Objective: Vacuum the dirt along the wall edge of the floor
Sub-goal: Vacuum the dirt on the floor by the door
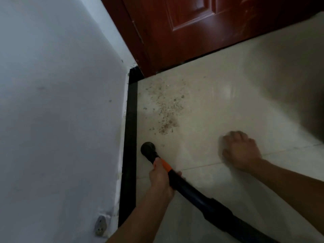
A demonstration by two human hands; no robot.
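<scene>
Just beside the black baseboard (130, 137), the vacuum nozzle (148, 149) sits on the floor (210, 111), w/ the dirt (166, 109) scattered ahead, toward the door (192, 32). Left hand (160, 178): fingers wrapped round the hose (201, 199) nr its orange band (166, 166). Right hand (240, 149) rests on floor, fingers curled, holding nothing; blurry.

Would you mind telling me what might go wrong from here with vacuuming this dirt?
1. The nozzle, gripped by the left hand, sits short of the dirt, which spreads away from the black skirting; a pass hugging the edge might miss the outer grains.
2. Some grains lie near the door, so a fast push could knock them under it.
</scene>
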